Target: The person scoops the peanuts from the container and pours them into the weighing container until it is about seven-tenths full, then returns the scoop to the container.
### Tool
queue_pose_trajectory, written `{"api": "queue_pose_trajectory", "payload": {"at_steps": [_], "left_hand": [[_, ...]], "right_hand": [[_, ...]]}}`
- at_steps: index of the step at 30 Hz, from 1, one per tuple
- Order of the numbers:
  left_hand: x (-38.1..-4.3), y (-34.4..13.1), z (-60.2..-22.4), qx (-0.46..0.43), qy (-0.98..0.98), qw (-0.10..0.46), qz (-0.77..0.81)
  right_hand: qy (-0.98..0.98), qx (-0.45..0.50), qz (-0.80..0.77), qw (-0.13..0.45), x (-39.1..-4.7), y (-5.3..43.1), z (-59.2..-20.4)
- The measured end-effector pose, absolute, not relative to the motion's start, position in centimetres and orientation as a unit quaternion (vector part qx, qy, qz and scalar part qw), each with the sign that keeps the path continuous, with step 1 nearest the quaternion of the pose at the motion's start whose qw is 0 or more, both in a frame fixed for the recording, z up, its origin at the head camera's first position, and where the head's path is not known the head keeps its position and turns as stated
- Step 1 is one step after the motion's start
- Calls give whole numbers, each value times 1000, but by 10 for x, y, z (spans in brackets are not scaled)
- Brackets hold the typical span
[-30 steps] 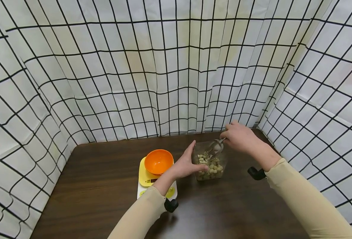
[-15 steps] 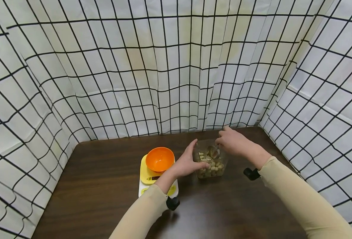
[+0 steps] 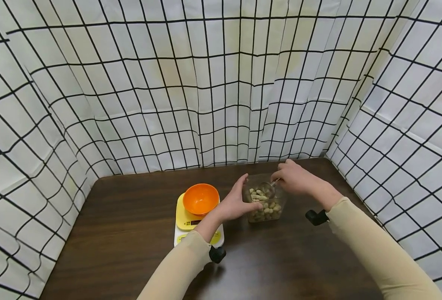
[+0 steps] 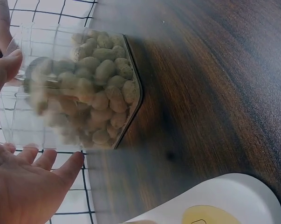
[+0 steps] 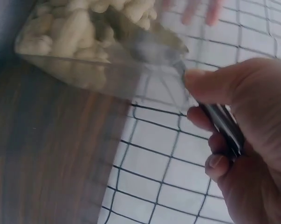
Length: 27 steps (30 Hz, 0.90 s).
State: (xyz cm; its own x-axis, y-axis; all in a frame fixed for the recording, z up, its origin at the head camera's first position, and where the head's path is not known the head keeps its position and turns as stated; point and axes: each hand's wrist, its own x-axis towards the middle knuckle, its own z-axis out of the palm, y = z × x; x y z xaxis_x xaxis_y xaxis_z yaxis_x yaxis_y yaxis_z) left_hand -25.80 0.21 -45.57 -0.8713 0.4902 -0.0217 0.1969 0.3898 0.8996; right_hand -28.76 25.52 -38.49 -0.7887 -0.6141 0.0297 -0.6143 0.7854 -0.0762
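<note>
A clear plastic container (image 3: 259,179) holding peanuts in their shells (image 3: 268,209) stands on the table. My left hand (image 3: 233,205) holds it from the left, thumb across the near side and fingers along the left side. In the left wrist view the thumb touches the container wall (image 4: 42,35) near the rim. My right hand (image 3: 297,178) grips a metal scoop (image 3: 268,190) by its handle. In the right wrist view the fingers curl round the dark, shiny handle (image 5: 224,128), and the scoop's head is down among the peanuts (image 5: 77,35), partly blurred.
Left of the container, an orange bowl (image 3: 201,199) sits on a yellow and white kitchen scale (image 3: 183,223), which the left forearm partly covers. The dark wooden table (image 3: 131,241) is enclosed by white curtains (image 3: 221,96) with a black grid.
The scoop has gone lower into the container, tilting as my right hand moved left and then slightly back right. My left hand keeps its hold on the container.
</note>
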Motion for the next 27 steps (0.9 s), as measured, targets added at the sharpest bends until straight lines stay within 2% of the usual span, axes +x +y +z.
{"api": "queue_pose_trajectory", "payload": {"at_steps": [8,15,27], "left_hand": [[-258,1,-458,199,826,145,508],[-258,2,-458,208,822,144,511],[-259,3,-459,205,824,145,508]], "right_hand": [[-940,330,75,-41,-295,262,-386],[-943,312,113,-40,-295,272,-385],[-942,281,161,-89,-303,273,-381]]}}
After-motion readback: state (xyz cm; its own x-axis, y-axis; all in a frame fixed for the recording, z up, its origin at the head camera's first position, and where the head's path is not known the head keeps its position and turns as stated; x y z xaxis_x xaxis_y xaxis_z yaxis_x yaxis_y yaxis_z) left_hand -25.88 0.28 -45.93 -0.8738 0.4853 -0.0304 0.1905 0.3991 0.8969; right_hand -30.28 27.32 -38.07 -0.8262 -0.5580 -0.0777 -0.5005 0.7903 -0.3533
